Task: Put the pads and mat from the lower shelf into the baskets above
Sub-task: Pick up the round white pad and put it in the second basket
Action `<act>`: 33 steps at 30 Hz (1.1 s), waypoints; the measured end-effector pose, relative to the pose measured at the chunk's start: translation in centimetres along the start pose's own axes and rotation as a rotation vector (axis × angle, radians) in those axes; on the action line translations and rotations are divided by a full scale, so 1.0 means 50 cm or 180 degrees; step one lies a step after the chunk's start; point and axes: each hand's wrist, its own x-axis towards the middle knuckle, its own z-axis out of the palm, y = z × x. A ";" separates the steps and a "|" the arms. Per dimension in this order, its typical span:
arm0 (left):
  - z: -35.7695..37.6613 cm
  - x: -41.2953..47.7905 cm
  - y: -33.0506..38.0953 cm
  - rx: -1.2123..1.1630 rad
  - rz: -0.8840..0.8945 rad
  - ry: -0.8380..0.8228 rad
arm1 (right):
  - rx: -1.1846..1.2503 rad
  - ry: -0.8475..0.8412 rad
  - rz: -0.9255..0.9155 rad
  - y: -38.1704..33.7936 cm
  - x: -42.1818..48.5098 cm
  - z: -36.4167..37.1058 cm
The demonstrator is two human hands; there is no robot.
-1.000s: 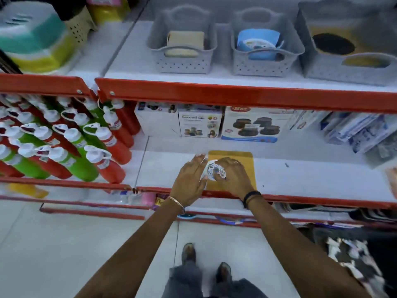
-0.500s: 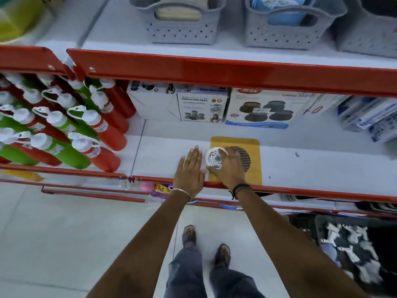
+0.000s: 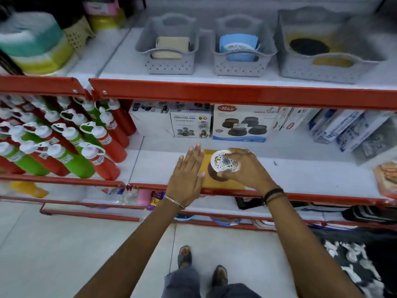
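Observation:
A yellow mat [image 3: 210,176] with a dark round pad [image 3: 214,174] on it lies at the front of the lower shelf. My right hand [image 3: 247,168] grips a white round pad with a floral print [image 3: 224,163], tilted up above the dark one. My left hand [image 3: 186,178] rests flat with fingers spread on the mat's left edge. On the shelf above stand three grey baskets: the left basket [image 3: 169,65] holds beige pads, the middle basket [image 3: 238,65] holds blue and printed pads, the large right basket [image 3: 326,67] holds a yellow mat with a dark disc.
Red and green bottles [image 3: 64,147] fill the shelf bay to the left. Product boxes [image 3: 240,123] line the back of the lower shelf, with packaged goods [image 3: 343,130] at the right. Red shelf rails [image 3: 236,95] run across. A patterned rug [image 3: 354,265] lies on the floor.
My right hand has lifted the white floral pad clear of the dark pad. The left hand stays flat beside it. The view has tilted up, showing the baskets again.

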 end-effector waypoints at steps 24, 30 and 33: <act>-0.405 0.371 0.148 -0.0181 0.0497 0.0938 | -0.0434 0.1220 -0.0891 -0.271 0.133 -0.458; -0.411 0.465 0.145 -0.0147 0.0093 0.0107 | -0.0591 0.0904 -0.0622 -0.250 0.248 -0.447; -0.412 0.488 0.146 0.0124 0.0048 -0.0153 | -0.0739 0.0826 -0.0632 -0.232 0.270 -0.438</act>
